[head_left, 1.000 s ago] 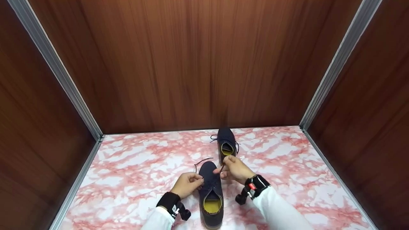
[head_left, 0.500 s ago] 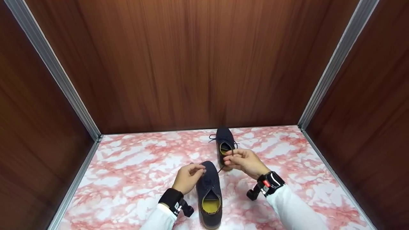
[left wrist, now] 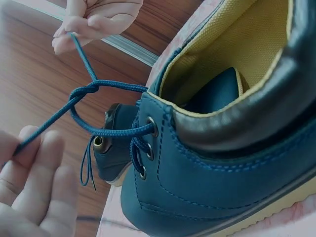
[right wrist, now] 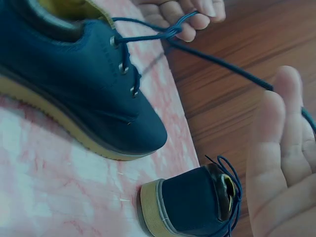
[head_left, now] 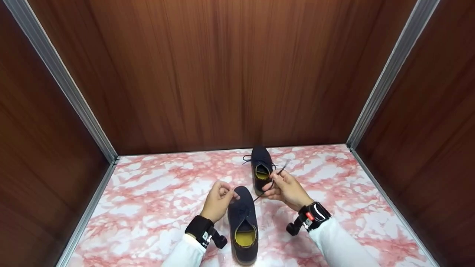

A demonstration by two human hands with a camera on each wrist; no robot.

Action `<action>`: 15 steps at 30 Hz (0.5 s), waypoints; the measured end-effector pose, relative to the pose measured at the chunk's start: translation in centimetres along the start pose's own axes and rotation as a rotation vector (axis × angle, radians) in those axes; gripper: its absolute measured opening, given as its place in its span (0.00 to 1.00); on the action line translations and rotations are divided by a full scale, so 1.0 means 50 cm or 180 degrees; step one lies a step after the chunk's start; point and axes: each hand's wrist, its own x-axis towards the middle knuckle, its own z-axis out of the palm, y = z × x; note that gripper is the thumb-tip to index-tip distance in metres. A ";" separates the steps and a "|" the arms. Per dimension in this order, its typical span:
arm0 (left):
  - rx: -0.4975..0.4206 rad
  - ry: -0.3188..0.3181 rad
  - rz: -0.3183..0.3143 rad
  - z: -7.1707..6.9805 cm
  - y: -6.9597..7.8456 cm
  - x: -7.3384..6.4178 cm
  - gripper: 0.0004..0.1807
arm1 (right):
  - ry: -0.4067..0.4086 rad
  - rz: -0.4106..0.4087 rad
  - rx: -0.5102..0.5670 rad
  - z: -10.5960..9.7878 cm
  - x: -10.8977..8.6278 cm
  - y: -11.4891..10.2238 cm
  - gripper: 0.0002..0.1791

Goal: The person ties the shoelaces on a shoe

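Note:
A dark blue shoe with yellow lining stands in front of me, toe pointing away. My left hand, left of its toe, pinches one end of the shoelace between thumb and fingertips. To the right, my right hand pinches the other end, whose tip sticks up past the fingers. In the left wrist view the two lace ends cross in a loose knot held off the shoe, above the top eyelets. The lace runs fairly straight to my right fingertips in the right wrist view.
The matching shoe, its lace tied in a bow, stands farther back, just beyond my right hand. Red-and-white patterned surface lies underneath. Wood-grain panels with metal corner strips enclose the back and both sides.
My right hand has moved right and slightly away, drawing its lace end out from the shoe. My left hand has shifted a little forward beside the toe. Both shoes stay in place.

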 end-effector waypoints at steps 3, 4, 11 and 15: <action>0.0073 -0.0015 -0.0111 -0.003 0.004 -0.003 0.10 | -0.0118 -0.0067 0.0012 0.004 -0.001 -0.001 0.11; 0.0104 -0.0016 -0.0143 -0.005 0.006 -0.004 0.11 | -0.0136 -0.0091 -0.0002 0.004 -0.001 -0.001 0.12; 0.0076 -0.0141 -0.0316 -0.013 0.014 -0.003 0.15 | 0.0045 -0.0148 -0.0291 0.010 0.001 0.010 0.20; -0.0187 -0.0157 -0.0384 -0.015 0.015 0.000 0.11 | 0.0108 -0.0249 -0.0270 0.019 0.005 0.026 0.13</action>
